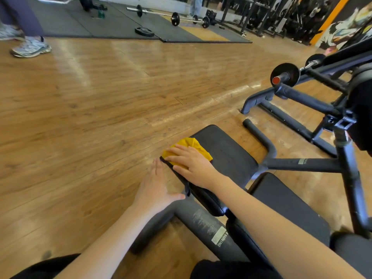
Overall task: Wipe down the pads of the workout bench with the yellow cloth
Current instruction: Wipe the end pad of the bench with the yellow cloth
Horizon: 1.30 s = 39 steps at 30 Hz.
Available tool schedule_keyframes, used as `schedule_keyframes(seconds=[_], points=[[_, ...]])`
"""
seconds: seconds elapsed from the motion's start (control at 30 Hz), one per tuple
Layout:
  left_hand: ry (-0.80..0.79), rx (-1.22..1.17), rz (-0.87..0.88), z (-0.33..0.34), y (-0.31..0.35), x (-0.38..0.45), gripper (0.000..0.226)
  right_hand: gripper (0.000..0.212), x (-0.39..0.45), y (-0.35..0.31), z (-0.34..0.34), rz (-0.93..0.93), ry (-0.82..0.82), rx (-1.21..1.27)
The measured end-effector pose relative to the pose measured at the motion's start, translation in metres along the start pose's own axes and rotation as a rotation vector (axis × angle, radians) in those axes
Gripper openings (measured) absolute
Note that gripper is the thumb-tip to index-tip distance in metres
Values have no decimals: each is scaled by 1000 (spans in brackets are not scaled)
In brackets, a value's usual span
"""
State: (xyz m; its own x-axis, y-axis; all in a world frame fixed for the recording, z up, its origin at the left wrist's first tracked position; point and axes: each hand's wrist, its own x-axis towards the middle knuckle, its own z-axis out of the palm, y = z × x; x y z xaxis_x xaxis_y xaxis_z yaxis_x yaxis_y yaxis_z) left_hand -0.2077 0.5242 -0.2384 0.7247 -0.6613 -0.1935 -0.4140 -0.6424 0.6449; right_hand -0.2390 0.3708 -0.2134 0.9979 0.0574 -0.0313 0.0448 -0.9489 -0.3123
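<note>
A wood-plank floor [100, 97] fills most of the view, with dark rubber mats [112, 23] along its far side carrying barbells [175, 18] and a loose weight plate [144, 31]. A person's trainers [30, 47] stand at the far left edge of the floor. At the right stands a black steel machine frame [298, 109] with a small plate on a red-capped bar end [282, 76].

The workout bench [201, 224] runs from the near right toward the middle, its black frame tube bearing a warning label. It has two black pads: a larger back pad [287, 204] nearer the camera and a seat pad [227, 150] beyond it, the vinyl scuffed and dull.

The yellow cloth [193, 147] lies crumpled on the seat pad near its left edge. The right hand [191, 161] presses flat on the cloth, fingers straight and spread, gripping nothing. The left hand [156, 184] rests against the left side edge of the seat pad, fingers straight, thumb out toward the pad's near corner.
</note>
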Motion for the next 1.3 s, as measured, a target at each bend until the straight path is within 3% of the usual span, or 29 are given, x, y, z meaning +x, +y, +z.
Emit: schedule_keyframes(seconds=[0.1,0.27,0.37,0.53,0.7,0.83,1.03,1.13,1.23,1.3], points=[[-13,37,50,-2,-1,-1,124,40,-20,-6,-2,0,20,76],[1,127,189,-4,2,2,123,32,-56,-9,-2,146,167,282],[-28,201,224,-6,-2,5,123,38,-77,-12,4,241,264,318],[-66,184,206,-16,-9,14,127,54,-50,-28,9,352,102,-103],[-125,104,201,-22,-10,20,125,48,-13,-31,3,369,75,22],[-110,141,215,-26,-11,23,122,56,-7,-36,15,425,148,-143],[-89,167,236,-21,-13,17,122,66,-58,-35,21,360,144,-214],[-75,225,281,-20,-14,15,122,77,-85,-39,26,473,214,-251],[-114,227,291,-22,-14,14,124,78,-72,-43,24,595,148,-209],[-129,197,290,-22,-15,13,125,73,-52,-48,22,575,116,-250]])
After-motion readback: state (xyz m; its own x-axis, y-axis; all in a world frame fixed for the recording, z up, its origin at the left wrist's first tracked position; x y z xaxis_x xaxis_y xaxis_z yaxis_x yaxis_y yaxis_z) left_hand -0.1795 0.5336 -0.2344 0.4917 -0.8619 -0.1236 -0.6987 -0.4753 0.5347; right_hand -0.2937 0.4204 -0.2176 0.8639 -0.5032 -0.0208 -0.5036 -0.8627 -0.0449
